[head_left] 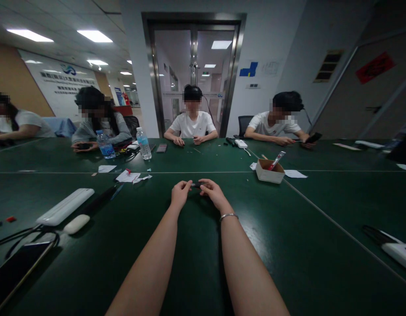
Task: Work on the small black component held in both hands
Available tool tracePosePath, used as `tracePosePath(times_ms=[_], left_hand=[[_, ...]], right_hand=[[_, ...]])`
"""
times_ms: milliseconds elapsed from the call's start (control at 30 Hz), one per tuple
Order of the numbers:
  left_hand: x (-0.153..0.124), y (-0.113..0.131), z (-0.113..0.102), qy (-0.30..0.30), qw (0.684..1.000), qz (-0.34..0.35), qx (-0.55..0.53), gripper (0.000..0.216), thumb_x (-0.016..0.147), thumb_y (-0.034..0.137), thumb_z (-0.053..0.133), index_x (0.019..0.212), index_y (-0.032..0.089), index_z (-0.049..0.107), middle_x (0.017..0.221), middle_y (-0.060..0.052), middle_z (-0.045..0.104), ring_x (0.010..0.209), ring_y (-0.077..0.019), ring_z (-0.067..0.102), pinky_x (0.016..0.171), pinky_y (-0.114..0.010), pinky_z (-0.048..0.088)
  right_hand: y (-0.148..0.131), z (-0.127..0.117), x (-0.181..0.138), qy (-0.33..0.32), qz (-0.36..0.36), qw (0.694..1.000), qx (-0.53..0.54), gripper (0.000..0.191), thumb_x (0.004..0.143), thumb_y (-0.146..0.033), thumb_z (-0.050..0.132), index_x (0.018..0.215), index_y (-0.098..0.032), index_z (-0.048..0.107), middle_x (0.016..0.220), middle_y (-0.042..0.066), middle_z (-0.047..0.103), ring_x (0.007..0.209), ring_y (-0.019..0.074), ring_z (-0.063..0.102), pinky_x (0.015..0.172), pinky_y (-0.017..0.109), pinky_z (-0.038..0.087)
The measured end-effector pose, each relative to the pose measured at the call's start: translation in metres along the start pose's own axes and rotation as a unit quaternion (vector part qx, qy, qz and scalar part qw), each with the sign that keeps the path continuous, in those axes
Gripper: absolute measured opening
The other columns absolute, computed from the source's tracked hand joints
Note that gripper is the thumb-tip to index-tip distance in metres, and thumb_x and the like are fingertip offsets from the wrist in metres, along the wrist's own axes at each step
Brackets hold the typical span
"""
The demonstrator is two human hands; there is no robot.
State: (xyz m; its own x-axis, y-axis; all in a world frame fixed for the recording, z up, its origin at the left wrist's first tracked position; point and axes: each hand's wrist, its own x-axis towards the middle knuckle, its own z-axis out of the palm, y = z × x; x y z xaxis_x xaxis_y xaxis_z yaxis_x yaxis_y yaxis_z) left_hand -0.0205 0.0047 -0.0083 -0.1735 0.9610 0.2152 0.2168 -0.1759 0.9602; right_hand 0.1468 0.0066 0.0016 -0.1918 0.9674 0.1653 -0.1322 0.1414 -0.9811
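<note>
Both arms reach forward over the green table [196, 281]. Between my hands is a small dark stick-shaped object [196, 185] with a paler left end, too small to name. My left hand [181, 194] pinches its left end between thumb and fingertips. Closed round the right end are the fingers of my right hand [214, 194], with a silver bracelet [229, 216] on that wrist. The fingers cover part of the object, which is held level just above the tabletop.
At left lie a white power bank [66, 206], a white oval case [77, 224], a phone [23, 267] and cables. Paper scraps [128, 176] and bottles [144, 144] stand beyond. Right of my hands is a small box [269, 172]. Several people sit opposite.
</note>
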Motion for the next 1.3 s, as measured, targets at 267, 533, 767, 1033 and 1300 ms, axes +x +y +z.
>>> tracePosePath(times_ms=[267,533,767,1033,1300], left_hand=[[-0.006,0.009,-0.002,-0.011,0.999,-0.008,0.029,0.043,0.077,0.061,0.057,0.072,0.019,0.065,0.069,-0.003,0.065,0.060,-0.0150,0.054,0.057,-0.026,0.038],[-0.015,0.025,-0.002,0.014,0.998,-0.033,0.053,0.044,0.079,0.061,0.054,0.065,0.020,0.061,0.065,-0.003,0.062,0.057,-0.0158,0.052,0.058,-0.028,0.037],[-0.015,0.026,0.001,0.025,0.996,-0.042,0.072,0.044,0.080,0.061,0.053,0.066,0.020,0.062,0.065,-0.004,0.063,0.059,-0.0169,0.054,0.059,-0.029,0.037],[-0.011,0.020,0.001,0.007,0.990,-0.038,0.138,0.050,0.083,0.062,0.045,0.067,0.019,0.063,0.063,-0.003,0.062,0.062,-0.0176,0.056,0.061,-0.028,0.037],[-0.015,0.027,0.000,0.016,0.987,-0.044,0.151,0.048,0.086,0.057,0.040,0.060,0.020,0.058,0.060,-0.003,0.059,0.057,-0.0165,0.051,0.056,-0.027,0.032]], right_hand=[[-0.003,0.000,-0.001,-0.008,0.005,1.000,-0.001,0.036,0.066,-0.032,0.074,0.100,-0.022,0.067,0.074,-0.001,0.064,0.064,0.0133,0.060,0.067,0.029,0.049],[-0.004,0.001,-0.002,-0.013,0.003,1.000,0.002,0.036,0.066,-0.030,0.074,0.100,-0.022,0.067,0.073,-0.001,0.063,0.064,0.0132,0.060,0.066,0.028,0.048],[-0.006,0.001,-0.003,-0.017,0.008,1.000,0.000,0.035,0.066,-0.028,0.074,0.100,-0.022,0.066,0.074,-0.001,0.064,0.066,0.0134,0.060,0.067,0.029,0.049],[-0.003,-0.001,-0.002,-0.025,-0.003,1.000,-0.007,0.038,0.066,-0.030,0.073,0.102,-0.020,0.066,0.076,-0.001,0.063,0.066,0.0135,0.060,0.068,0.030,0.047],[-0.003,0.000,-0.002,-0.040,-0.007,0.999,-0.009,0.035,0.067,-0.027,0.073,0.102,-0.022,0.067,0.080,-0.001,0.062,0.069,0.0128,0.059,0.068,0.029,0.048]])
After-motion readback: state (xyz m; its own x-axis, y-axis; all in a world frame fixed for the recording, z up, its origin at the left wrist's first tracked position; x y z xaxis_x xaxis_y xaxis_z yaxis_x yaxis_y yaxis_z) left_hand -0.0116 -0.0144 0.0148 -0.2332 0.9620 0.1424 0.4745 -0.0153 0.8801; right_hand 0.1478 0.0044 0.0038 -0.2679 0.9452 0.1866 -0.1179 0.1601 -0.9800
